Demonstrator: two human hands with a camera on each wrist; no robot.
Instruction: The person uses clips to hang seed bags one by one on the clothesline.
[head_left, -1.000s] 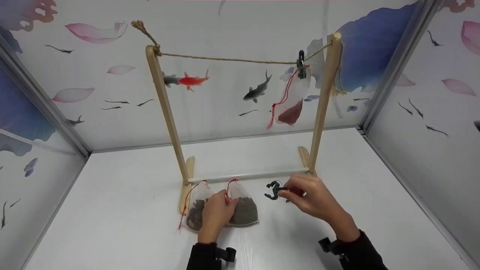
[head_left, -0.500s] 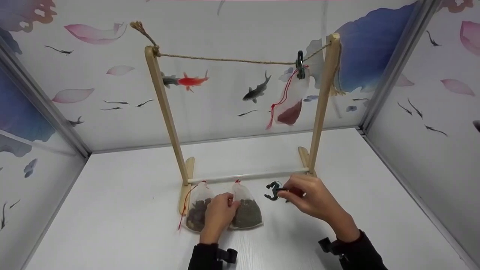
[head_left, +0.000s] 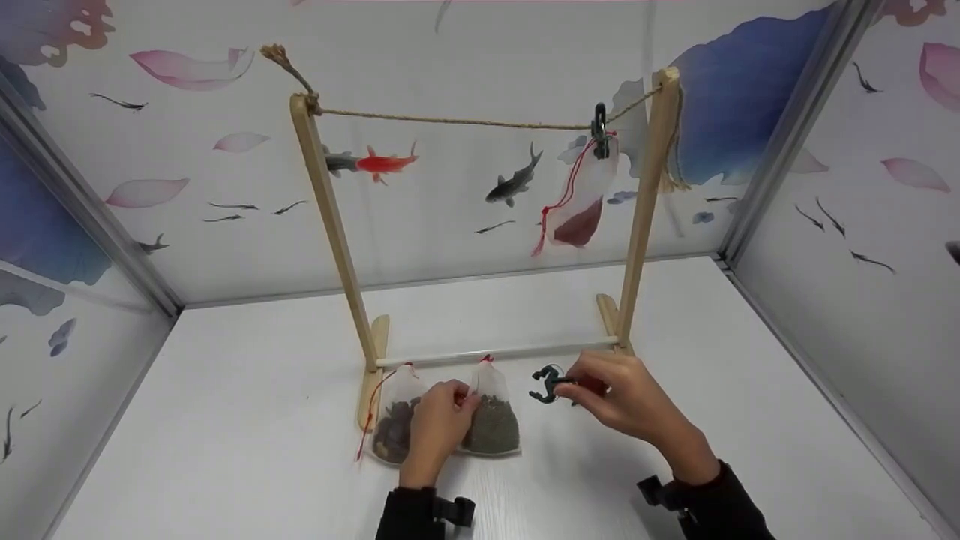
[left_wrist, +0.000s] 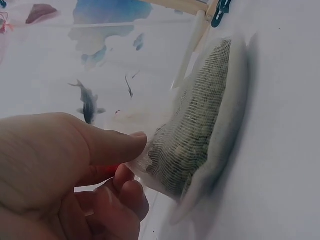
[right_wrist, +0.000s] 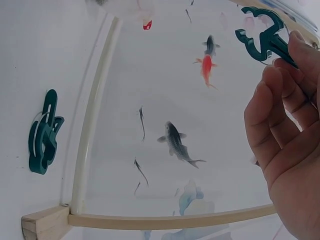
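My left hand [head_left: 441, 420] pinches the left edge of a white mesh drawstring bag [head_left: 495, 424] with grey-green contents, between thumb and fingers. The bag's red-tied neck points toward the rack's white crossbar. In the left wrist view, the thumb presses on the mesh of the bag [left_wrist: 195, 115]. Partly behind this hand lies a second mesh bag [head_left: 394, 433] with dark lumps and a red cord. My right hand [head_left: 626, 394] holds a dark green clip [head_left: 547, 384] by its handles, its jaws spread apart and facing left. In the right wrist view, the clip [right_wrist: 265, 37] grips nothing.
A wooden rack [head_left: 334, 232] carries a twine rope [head_left: 450, 119]. On the rope, a clip [head_left: 600, 133] holds a bag with reddish contents [head_left: 577, 223]. Another green clip [right_wrist: 44, 137] lies on the table by the rack's foot. Printed walls [head_left: 465, 247] enclose the table.
The grey-green bag's neck has shifted right and the bag stands straighter to the rack. My left hand has changed its hold slightly. The right hand with the clip has stayed put.
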